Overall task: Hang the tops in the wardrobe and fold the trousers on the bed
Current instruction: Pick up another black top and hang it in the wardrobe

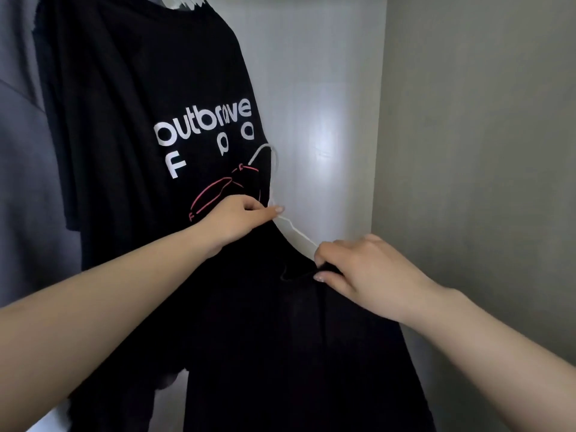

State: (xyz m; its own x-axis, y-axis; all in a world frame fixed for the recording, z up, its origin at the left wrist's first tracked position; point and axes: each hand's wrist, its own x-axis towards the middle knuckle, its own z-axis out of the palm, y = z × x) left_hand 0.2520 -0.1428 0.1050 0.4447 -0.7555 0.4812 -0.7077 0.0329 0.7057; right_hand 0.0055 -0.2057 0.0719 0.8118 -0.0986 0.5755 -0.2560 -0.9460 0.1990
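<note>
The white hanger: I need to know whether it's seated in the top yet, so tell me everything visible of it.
The white hanger is thin, probably plastic. Its hook curves up before the printed black T-shirt. It tilts, one arm sloping down-right, lying bare above the plain black top. The left hand holds it below the hook; the right hand pinches the top's neckline.

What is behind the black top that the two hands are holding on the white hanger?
Behind the held black top hangs a black printed T-shirt; its lower part is covered. The white wardrobe wall shows beyond it.
</note>
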